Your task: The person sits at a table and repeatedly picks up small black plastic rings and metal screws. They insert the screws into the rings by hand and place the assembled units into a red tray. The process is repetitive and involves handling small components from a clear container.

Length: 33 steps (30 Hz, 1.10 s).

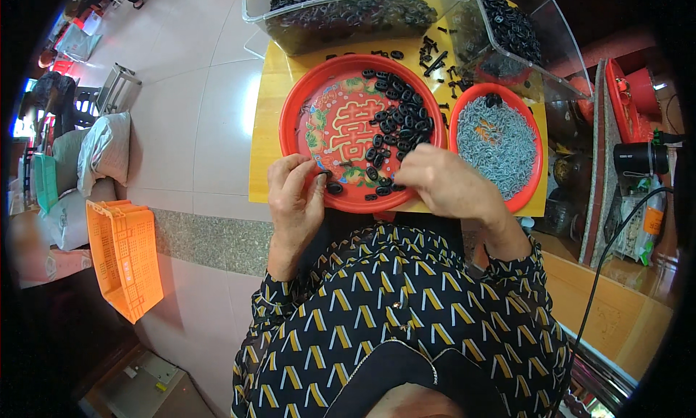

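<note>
A round red tray (288,121) with a patterned base lies before me, and many small black oval plastic pieces (406,117) are heaped in its right half. At the tray's near left rim, my left hand (296,193) pinches one black plastic piece (324,174) between thumb and fingers. Another black piece (334,188) lies just beside the thumb. My right hand (446,182) is over the near right rim, its fingers drawn together; whatever they hold is hidden. To the right, a smaller red tray (454,124) is full of silvery screws (496,153).
Two clear plastic bins (355,26) (515,37) of black parts stand at the back of the yellow table (264,142). Loose black strips (435,63) are scattered between them. An orange crate (123,258) stands on the floor at left. A black cable (609,251) runs down the right side.
</note>
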Each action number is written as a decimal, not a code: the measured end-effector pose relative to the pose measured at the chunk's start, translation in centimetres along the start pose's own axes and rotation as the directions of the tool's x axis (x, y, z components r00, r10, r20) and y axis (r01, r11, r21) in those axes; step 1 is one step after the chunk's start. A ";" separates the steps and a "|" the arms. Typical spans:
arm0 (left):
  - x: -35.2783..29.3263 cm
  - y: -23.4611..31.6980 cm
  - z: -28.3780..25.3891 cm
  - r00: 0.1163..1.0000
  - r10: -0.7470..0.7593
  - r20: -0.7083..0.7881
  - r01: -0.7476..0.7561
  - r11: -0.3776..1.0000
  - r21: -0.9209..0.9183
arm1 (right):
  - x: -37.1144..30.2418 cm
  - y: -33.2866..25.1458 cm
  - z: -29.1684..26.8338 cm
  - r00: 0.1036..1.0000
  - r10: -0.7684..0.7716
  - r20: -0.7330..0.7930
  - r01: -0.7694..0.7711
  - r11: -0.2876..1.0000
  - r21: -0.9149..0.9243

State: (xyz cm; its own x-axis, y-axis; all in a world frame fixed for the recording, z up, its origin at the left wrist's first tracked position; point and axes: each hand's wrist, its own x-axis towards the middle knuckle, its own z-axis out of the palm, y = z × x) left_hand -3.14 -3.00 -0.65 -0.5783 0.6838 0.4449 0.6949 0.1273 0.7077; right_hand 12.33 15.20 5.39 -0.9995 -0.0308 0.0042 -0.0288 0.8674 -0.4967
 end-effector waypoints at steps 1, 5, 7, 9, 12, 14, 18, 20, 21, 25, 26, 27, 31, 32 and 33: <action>0.1 0.0 0.0 1.000 0.002 0.001 -0.002 1.000 0.007 | -0.3 -0.2 0.0 0.995 -0.032 0.095 0.033 0.999 -0.004; 0.2 0.2 0.0 1.000 -0.004 0.014 0.004 1.000 0.013 | -0.2 0.1 1.1 0.996 0.035 0.077 -0.026 0.993 -0.115; 0.2 0.4 -0.1 1.000 -0.002 0.014 0.002 1.000 0.003 | 0.1 0.8 1.2 0.997 0.070 -0.045 -0.076 0.988 -0.134; 0.2 0.5 -0.2 1.000 0.007 0.006 -0.007 1.000 0.002 | 0.3 0.8 1.1 0.987 0.081 -0.136 -0.099 0.986 -0.133; 0.3 0.3 -0.1 1.000 0.025 -0.010 -0.025 1.000 0.004 | 0.6 -0.2 0.9 0.978 0.066 -0.199 -0.089 0.990 -0.109; 0.3 0.4 -0.2 1.000 0.023 -0.010 -0.023 1.000 0.009 | 0.9 -0.8 1.3 0.978 0.040 -0.205 -0.059 0.995 -0.085; 0.2 0.3 -0.1 1.000 0.009 -0.017 -0.009 1.000 -0.012 | 1.6 -1.3 2.7 0.976 0.083 -0.202 -0.102 0.991 -0.083; 0.3 0.2 0.1 1.000 0.010 -0.023 -0.010 1.000 -0.020 | 1.8 -1.7 3.3 0.972 0.107 -0.211 -0.125 0.990 -0.071; 0.2 0.2 0.1 1.000 0.011 -0.015 -0.012 1.000 -0.013 | 1.9 -1.7 3.4 0.975 0.116 -0.191 -0.132 0.988 -0.078; 0.2 0.2 -0.2 0.999 0.034 0.001 -0.034 0.999 -0.007 | 2.1 -1.5 3.3 0.980 0.139 -0.144 -0.155 0.982 -0.107; 0.3 0.4 -0.3 0.999 0.041 -0.001 -0.041 0.999 -0.010 | 2.1 -1.6 3.3 0.981 0.140 -0.137 -0.155 0.981 -0.113; 0.4 0.4 -0.4 0.999 0.054 -0.004 -0.054 0.998 -0.018 | 2.1 -1.6 3.3 0.980 0.132 -0.149 -0.148 0.983 -0.107; 0.8 0.1 -0.6 0.995 0.083 0.053 -0.087 0.993 0.081 | 1.8 -1.5 3.6 0.980 0.112 -0.162 -0.132 0.984 -0.116; 1.1 0.1 -0.5 0.994 0.096 0.061 -0.102 0.989 0.112 | 1.7 -1.5 3.8 0.981 0.111 -0.157 -0.132 0.983 -0.127; 1.5 0.1 -0.4 0.992 0.109 0.070 -0.118 0.983 0.141 | 1.6 -1.5 3.9 0.980 0.113 -0.161 -0.135 0.982 -0.133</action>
State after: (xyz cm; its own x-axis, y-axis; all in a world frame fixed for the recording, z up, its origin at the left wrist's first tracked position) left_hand -4.16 -2.23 0.31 -0.4680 0.7419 0.4801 0.8115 0.1456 0.5660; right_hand 10.79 11.90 2.76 -0.9851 0.1478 0.0881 0.1050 0.9219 -0.3728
